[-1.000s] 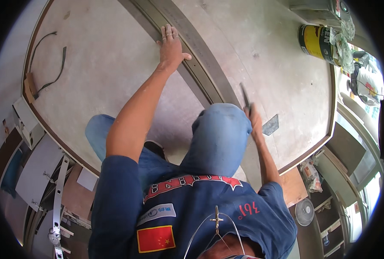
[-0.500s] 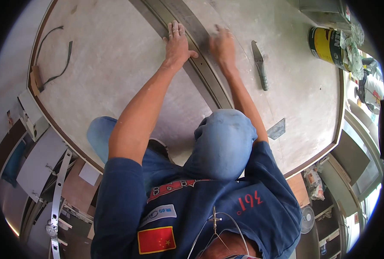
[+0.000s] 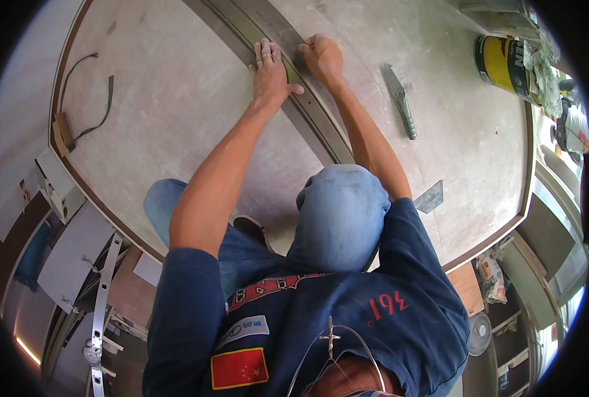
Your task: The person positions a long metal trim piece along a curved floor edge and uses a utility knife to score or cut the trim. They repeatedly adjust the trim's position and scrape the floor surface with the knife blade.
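A long metal-coloured rail (image 3: 315,116) with a grooved face runs from the far edge toward my knee. My left hand (image 3: 270,83) lies flat across it, fingers stretched forward and thumb out to the right. Along the rail's right side lies a flat dark grey strip (image 3: 282,32). My right hand (image 3: 325,61) is closed at that strip's right edge, its fingertips pinched together. Whatever the pinch holds is too small to make out. To the right of this hand, a knife-like tool (image 3: 399,100) with a dark blade and grey handle rests on the pale board.
The large pale board (image 3: 175,112) has a raised brown rim. On it lie a thin grey plate (image 3: 430,197) and a black cord (image 3: 102,109). A yellow and black can (image 3: 503,63) stands at the right. My bent knee (image 3: 342,212) is close to the rail's near end.
My right hand has shifted left, closer to the rail, and is no longer smeared by motion. My left hand keeps its place on the rail. The whole view has shifted slightly.
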`<state>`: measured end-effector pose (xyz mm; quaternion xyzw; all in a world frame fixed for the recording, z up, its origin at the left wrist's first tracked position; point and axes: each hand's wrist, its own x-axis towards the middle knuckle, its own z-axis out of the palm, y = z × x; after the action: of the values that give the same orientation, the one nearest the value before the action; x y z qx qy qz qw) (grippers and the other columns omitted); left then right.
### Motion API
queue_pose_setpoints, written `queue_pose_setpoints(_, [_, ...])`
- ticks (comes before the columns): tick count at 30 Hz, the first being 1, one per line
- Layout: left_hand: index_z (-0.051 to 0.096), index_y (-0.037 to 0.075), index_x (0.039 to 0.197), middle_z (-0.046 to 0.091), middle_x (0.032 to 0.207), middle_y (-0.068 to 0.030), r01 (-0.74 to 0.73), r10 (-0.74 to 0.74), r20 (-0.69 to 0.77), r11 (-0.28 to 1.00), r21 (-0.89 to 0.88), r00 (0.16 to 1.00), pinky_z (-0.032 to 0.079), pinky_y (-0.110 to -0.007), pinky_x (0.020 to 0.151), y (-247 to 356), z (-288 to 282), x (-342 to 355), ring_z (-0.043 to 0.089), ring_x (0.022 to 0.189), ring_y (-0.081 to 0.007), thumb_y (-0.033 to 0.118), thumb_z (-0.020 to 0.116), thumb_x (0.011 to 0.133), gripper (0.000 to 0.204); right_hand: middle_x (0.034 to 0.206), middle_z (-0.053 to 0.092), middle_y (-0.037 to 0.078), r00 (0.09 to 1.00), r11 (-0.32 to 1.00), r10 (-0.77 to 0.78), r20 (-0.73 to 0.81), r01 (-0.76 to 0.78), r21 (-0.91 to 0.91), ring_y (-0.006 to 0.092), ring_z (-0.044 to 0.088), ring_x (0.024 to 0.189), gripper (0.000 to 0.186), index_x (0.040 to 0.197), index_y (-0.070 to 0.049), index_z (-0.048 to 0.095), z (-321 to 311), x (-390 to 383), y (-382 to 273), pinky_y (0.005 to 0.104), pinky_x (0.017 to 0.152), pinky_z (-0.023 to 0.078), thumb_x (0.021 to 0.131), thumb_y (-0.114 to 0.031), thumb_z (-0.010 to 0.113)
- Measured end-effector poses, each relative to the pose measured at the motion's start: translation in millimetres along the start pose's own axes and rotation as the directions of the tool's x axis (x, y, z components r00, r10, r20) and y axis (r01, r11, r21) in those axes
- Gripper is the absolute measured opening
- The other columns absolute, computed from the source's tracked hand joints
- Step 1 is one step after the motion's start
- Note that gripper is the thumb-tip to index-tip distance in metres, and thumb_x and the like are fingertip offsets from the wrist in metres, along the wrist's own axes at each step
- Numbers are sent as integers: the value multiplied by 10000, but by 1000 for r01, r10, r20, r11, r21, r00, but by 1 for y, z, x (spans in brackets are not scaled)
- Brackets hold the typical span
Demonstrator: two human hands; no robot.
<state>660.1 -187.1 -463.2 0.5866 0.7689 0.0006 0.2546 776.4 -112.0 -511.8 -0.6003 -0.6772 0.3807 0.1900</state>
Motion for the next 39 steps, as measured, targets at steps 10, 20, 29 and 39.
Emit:
queue_pose_setpoints(10, [204, -59, 1457, 133, 1561, -208, 9, -9, -6, 1000, 30, 1000, 334, -584, 1088, -1, 2, 1, 128, 1456, -358, 392, 894, 547, 1227, 818, 660, 229, 1000, 1000, -4, -4, 4, 8, 412, 635, 826, 223, 813, -12, 640, -1, -2, -7, 482, 732, 485, 807, -234, 660])
queue_pose_setpoints(20, [195, -51, 1463, 157, 1557, -198, 6, -6, -4, 999, 33, 1000, 352, -572, 1088, 1, 4, 3, 126, 1459, -350, 410, 886, 540, 1242, 1004, 616, 217, 976, 979, -205, -78, 204, -14, 418, 573, 987, 256, 1029, -24, 611, -25, -7, 13, 482, 802, 472, 824, -169, 660])
queue_pose_setpoints(29, [203, -73, 1450, 151, 1558, -194, -12, 13, -15, 999, 49, 1000, 392, -562, 1066, 3, 1, 1, 144, 1456, -342, 427, 879, 564, 1221, 1056, 603, 213, 960, 901, 140, -241, -224, -371, 370, 561, 1055, 453, 1180, -22, 556, -155, -139, 110, 443, 875, 442, 828, -258, 717])
queue_pose_setpoints(39, [227, -57, 1458, 167, 1560, -180, 15, -16, -17, 999, -36, 1000, 327, -581, 1104, 3, -1, 0, 132, 1461, -331, 328, 894, 551, 1190, 844, 628, 308, 982, 998, -10, 188, 22, -60, 499, 601, 832, 332, 1071, 20, 487, -40, -51, -17, 550, 721, 468, 982, -298, 462])
